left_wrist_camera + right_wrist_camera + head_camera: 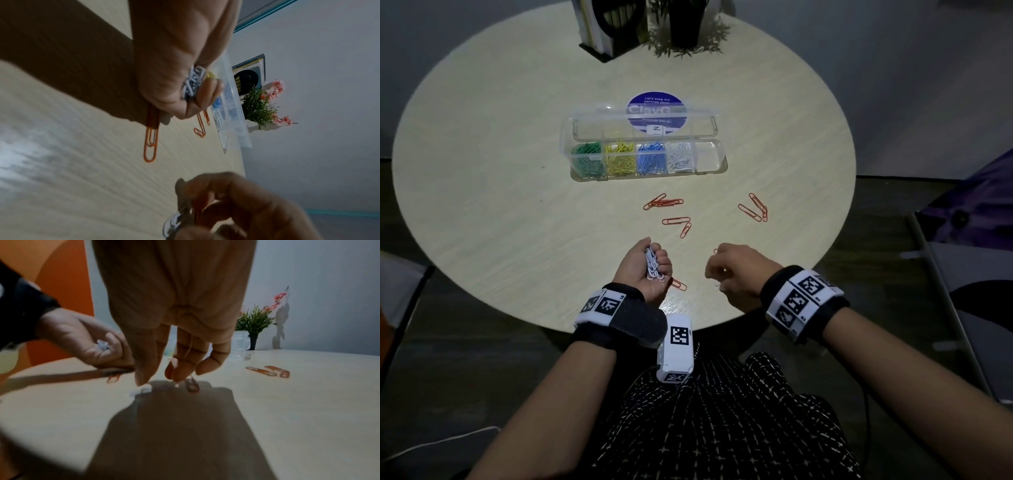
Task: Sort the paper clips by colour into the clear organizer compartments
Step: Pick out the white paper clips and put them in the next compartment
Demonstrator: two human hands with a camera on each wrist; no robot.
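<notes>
The clear organizer (709, 157) lies open at mid-table. It holds green, yellow, blue and white clips in separate compartments; the rightmost one is bare. My left hand (654, 263) rests palm up near the front edge and grips a bunch of white clips (652, 266) (194, 81). My right hand (736, 274) hangs fingers-down, with its fingertips (176, 376) just above the table. A white clip (144, 390) lies under its thumb, not pinched. Orange clips (664, 202) are scattered between hands and organizer; one (192, 384) lies by my right fingertips.
A potted plant (685, 27) and a black book holder (606, 31) stand at the table's far edge. A blue round sticker (656, 111) shows behind the organizer lid. More orange clips (755, 209) lie to the right. The table's front edge (619, 330) runs just behind my wrists.
</notes>
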